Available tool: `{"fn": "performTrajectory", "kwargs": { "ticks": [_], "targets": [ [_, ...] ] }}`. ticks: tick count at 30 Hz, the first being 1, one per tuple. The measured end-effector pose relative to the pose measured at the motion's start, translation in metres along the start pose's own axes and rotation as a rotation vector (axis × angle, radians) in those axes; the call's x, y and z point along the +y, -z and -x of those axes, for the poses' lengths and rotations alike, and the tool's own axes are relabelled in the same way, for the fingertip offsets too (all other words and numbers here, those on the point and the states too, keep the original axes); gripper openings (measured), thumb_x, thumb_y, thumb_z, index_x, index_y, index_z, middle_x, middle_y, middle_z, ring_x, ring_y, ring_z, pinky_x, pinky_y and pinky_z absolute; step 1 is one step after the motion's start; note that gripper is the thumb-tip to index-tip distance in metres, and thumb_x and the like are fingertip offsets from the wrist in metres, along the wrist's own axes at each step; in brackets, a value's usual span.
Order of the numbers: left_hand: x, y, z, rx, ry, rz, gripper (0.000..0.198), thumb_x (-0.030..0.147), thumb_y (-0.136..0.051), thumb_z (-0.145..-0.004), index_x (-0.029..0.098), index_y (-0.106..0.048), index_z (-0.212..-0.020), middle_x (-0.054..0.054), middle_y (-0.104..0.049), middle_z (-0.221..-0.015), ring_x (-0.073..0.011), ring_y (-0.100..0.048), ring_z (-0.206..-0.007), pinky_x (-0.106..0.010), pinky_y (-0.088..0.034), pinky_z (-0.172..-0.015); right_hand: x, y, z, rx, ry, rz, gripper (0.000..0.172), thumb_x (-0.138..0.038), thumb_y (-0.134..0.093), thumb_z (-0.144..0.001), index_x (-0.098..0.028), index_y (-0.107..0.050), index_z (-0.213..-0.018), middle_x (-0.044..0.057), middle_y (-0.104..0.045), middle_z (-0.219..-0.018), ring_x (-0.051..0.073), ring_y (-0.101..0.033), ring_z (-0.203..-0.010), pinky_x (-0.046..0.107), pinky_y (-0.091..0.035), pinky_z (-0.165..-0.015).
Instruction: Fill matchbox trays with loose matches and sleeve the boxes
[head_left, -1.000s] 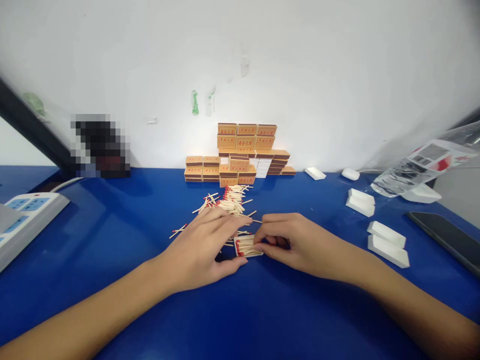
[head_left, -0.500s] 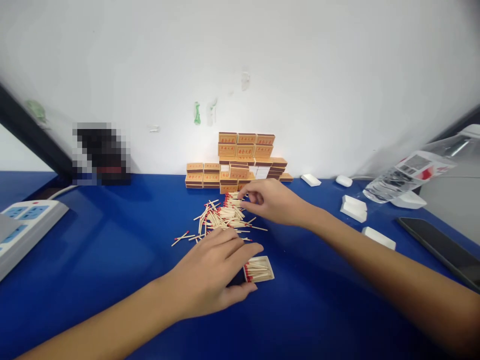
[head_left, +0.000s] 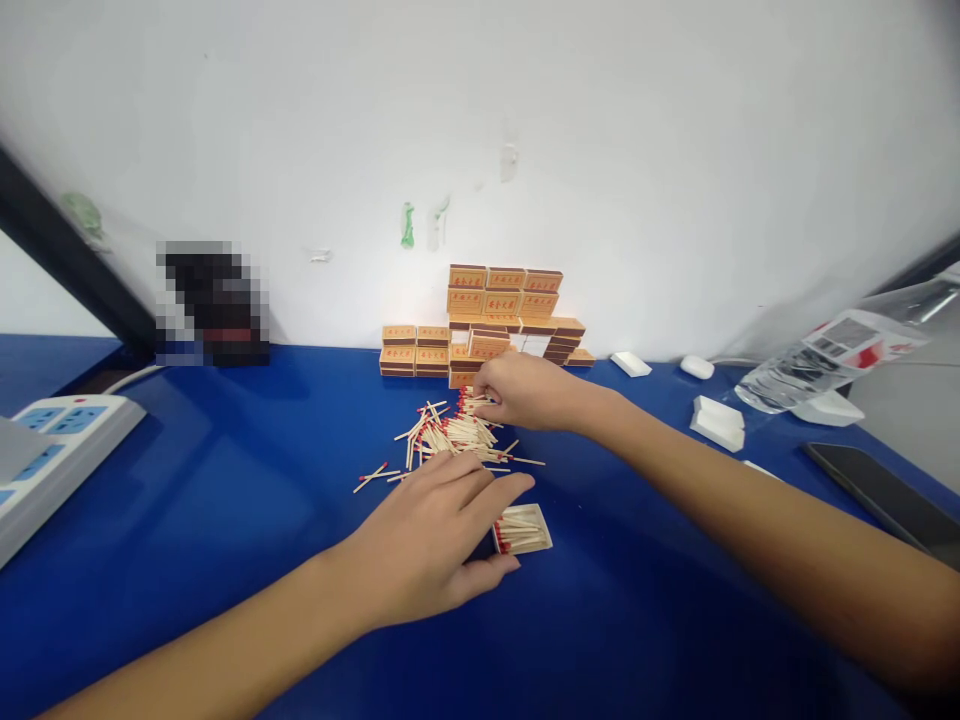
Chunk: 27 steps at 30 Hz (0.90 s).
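Note:
My left hand hovers low over the blue table, thumb and forefinger apart on either side of a small white matchbox tray. Several red-headed matches lie side by side in that tray. Farther back, my right hand bends down to the far end of a loose match pile. Its thumb and fingers are closed on matches there, partly hidden by the hand. Right behind it, stacked yellow matchboxes stand against the wall.
Empty white trays lie at the right, near a tilted plastic bottle and a dark phone. A white power strip is on the left. A blurred dark object stands by the wall.
My right hand has closed its fingers down into the far end of the match pile. The left hand stays around the tray; the whole view has shifted slightly.

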<state>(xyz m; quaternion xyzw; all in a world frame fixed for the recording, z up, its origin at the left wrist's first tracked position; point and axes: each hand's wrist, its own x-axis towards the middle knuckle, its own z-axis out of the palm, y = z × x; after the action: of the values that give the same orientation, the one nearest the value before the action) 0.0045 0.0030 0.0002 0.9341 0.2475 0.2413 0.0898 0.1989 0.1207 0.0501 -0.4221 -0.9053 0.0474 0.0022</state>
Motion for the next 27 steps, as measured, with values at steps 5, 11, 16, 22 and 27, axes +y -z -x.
{"fn": "performTrajectory", "kwargs": {
  "ticks": [5,11,16,22,27],
  "targets": [
    [-0.003,0.001,-0.001,0.01,0.012,0.006,0.055,0.033,-0.07,-0.096,0.02,-0.046,-0.144,-0.011,-0.07,-0.122,-0.0295,-0.065,-0.117,-0.048,-0.055,-0.102,-0.001,0.0,0.005,0.007,0.012,0.021,0.029,-0.018,-0.067,-0.085,-0.019,-0.053,-0.059,0.0,-0.052,-0.057,0.012,-0.039,-0.056,0.032,-0.025,-0.057],
    [-0.005,0.001,0.0,0.023,0.092,-0.017,0.063,0.034,-0.071,-0.095,0.02,-0.042,-0.15,-0.014,-0.067,-0.131,-0.0306,-0.061,-0.123,-0.049,-0.054,-0.105,0.006,0.008,0.025,0.02,-0.037,0.008,0.032,-0.023,-0.067,-0.087,-0.02,-0.051,-0.06,-0.002,-0.052,-0.056,0.011,-0.039,-0.054,0.031,-0.024,-0.054],
    [-0.007,0.0,-0.001,0.066,0.161,0.008,0.071,0.033,-0.072,-0.094,0.022,-0.036,-0.155,-0.011,-0.068,-0.124,-0.0296,-0.062,-0.118,-0.05,-0.054,-0.102,0.02,0.016,0.057,0.052,-0.034,-0.077,0.025,-0.03,-0.066,-0.093,-0.018,-0.064,-0.07,-0.001,-0.057,-0.061,0.011,-0.044,-0.055,0.03,-0.029,-0.057],
    [-0.007,-0.001,-0.003,0.077,0.215,0.057,0.077,0.03,-0.075,-0.091,0.024,-0.034,-0.155,-0.006,-0.071,-0.11,-0.0288,-0.063,-0.111,-0.05,-0.054,-0.1,-0.003,0.013,0.097,0.101,0.068,-0.247,0.018,-0.03,-0.066,-0.097,-0.02,-0.074,-0.085,-0.001,-0.061,-0.071,0.012,-0.048,-0.06,0.028,-0.034,-0.06],
    [-0.006,0.002,-0.005,0.057,0.209,0.046,0.082,0.03,-0.078,-0.089,0.021,-0.033,-0.156,-0.01,-0.069,-0.124,-0.0288,-0.063,-0.117,-0.048,-0.054,-0.101,-0.036,0.0,0.104,-0.031,0.143,-0.204,0.009,-0.02,-0.068,-0.096,-0.018,-0.074,-0.089,0.004,-0.071,-0.089,0.017,-0.064,-0.075,0.029,-0.041,-0.067]
  ]
}}
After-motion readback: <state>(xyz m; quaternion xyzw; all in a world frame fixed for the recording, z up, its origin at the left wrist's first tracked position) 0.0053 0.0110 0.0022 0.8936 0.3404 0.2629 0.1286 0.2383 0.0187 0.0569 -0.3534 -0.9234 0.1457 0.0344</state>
